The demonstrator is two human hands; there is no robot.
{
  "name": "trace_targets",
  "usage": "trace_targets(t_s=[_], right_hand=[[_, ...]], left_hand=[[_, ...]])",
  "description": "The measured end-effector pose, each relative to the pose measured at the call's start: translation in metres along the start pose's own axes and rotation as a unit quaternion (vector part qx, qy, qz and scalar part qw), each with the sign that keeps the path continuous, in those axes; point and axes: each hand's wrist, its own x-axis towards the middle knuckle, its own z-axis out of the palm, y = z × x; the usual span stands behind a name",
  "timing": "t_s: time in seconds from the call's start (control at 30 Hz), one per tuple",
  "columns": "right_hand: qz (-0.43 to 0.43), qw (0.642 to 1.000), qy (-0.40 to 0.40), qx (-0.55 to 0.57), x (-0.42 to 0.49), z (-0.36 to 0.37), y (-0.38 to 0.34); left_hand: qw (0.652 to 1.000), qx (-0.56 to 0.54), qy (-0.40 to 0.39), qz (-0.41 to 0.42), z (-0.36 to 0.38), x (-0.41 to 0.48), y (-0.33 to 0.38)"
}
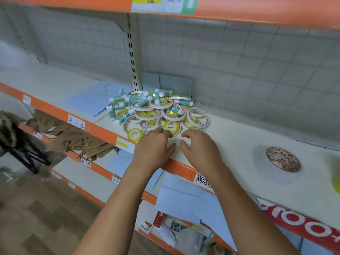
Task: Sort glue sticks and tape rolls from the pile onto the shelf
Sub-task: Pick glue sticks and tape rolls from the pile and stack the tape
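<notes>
We see both hands over the front of the shelf (239, 137), just before the pile (156, 111). The left hand (154, 146) is palm down, fingers curled, tips at the near rim of a yellow roll (168, 126); we cannot tell whether it pinches that roll or only touches it. The right hand (199, 147) is just beside it, fingers loosely curled, holding nothing, tips just short of the rolls; the thumbs are near each other but apart.

The pile sits toward the back of the shelf, by the slotted upright (132, 57). Glue sticks (117, 98), teal and white, lie mostly on its left and top; tape rolls (197, 117), white rims with yellow cores, lie flat and overlapping along its front and right. One small roll (134, 134) lies at the front left edge, just beside the left hand.

Well apart to the right, a stack (283, 162) of rolls stands on the shelf, its top printed red; there is a yellow-green blur (336, 178) at the far right, and we cannot tell what it is. Blue paper (88, 100) lies left of the pile; grey plates (165, 82) stand behind it against the grid back (248, 57). The lower shelf has cardboard (73, 138) and blue sheets (180, 199); a label (76, 122) on the orange edge reads 4—4; the wood floor (36, 218) is below.
</notes>
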Motion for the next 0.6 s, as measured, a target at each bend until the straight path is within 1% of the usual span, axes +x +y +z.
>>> trace_targets(t_s=[0.13,0.23,0.4,0.53,0.6], right_hand=[[0.011,1.0,0.004,-0.008,0.03,0.003,0.006],[0.028,0.999,0.01,-0.033,0.053,0.003,0.013],[0.088,0.995,-0.028,-0.038,0.087,0.005,0.024],[0.14,0.989,-0.034,-0.025,0.109,0.012,0.034],[0.161,0.984,-0.067,-0.039,0.12,0.014,0.038]], left_hand=[[1.0,0.004,0.009,0.023,0.004,0.032,-0.008],[0.999,0.003,0.015,0.042,0.007,0.052,-0.011],[0.996,0.009,0.003,0.086,0.011,0.087,-0.018],[0.99,0.009,-0.009,0.142,0.015,0.114,-0.027],[0.986,0.016,-0.022,0.166,0.017,0.129,-0.032]])
